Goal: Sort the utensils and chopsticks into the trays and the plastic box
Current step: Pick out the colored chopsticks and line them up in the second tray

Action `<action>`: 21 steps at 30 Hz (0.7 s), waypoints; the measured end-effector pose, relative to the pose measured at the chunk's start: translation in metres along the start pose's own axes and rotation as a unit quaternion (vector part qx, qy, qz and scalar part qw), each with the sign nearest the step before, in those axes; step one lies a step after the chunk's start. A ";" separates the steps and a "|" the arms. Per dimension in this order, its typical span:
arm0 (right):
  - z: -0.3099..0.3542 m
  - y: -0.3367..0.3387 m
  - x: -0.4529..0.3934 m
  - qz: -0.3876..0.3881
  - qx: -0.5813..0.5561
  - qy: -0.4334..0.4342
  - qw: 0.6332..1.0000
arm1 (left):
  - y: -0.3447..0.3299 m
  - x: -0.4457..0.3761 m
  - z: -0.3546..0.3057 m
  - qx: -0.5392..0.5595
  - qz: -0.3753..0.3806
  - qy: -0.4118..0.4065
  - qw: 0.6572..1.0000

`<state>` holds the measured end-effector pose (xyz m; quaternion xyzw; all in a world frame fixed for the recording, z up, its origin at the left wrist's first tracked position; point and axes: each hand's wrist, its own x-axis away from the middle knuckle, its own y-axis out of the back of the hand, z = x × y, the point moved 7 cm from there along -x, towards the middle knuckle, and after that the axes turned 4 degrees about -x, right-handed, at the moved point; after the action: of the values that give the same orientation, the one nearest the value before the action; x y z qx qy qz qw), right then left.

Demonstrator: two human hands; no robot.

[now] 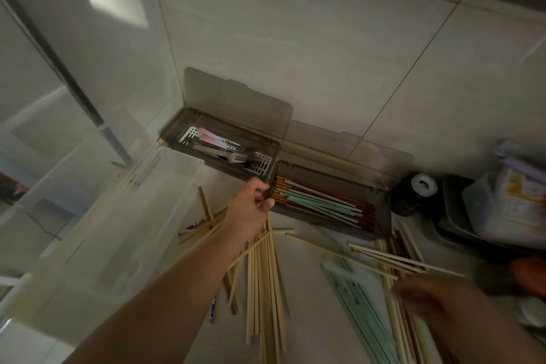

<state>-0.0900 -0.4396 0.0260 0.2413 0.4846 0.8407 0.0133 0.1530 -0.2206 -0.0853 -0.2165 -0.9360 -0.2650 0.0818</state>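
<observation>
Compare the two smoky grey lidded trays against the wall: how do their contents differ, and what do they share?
The left tray holds metal forks and pastel-handled utensils on a white slotted insert; the right tray holds mint, red and gold chopsticks laid lengthwise. The left hand touches only the right tray's end. Both are smoky translucent, with lids open against the wall.

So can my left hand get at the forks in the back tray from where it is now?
Probably yes. The left hand is at the chopstick tray, right beside the back tray. That tray's lid stands open and nothing covers the forks, so the way looks free.
</observation>
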 end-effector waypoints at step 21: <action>0.023 -0.027 -0.194 -0.009 0.038 0.026 0.999 | 0.000 -0.002 0.002 -0.003 0.005 0.002 1.000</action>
<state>0.0849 -0.4567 -0.0625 0.2155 0.5184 0.8275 -0.0009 0.1544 -0.2200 -0.0875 -0.2215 -0.9338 -0.2681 0.0840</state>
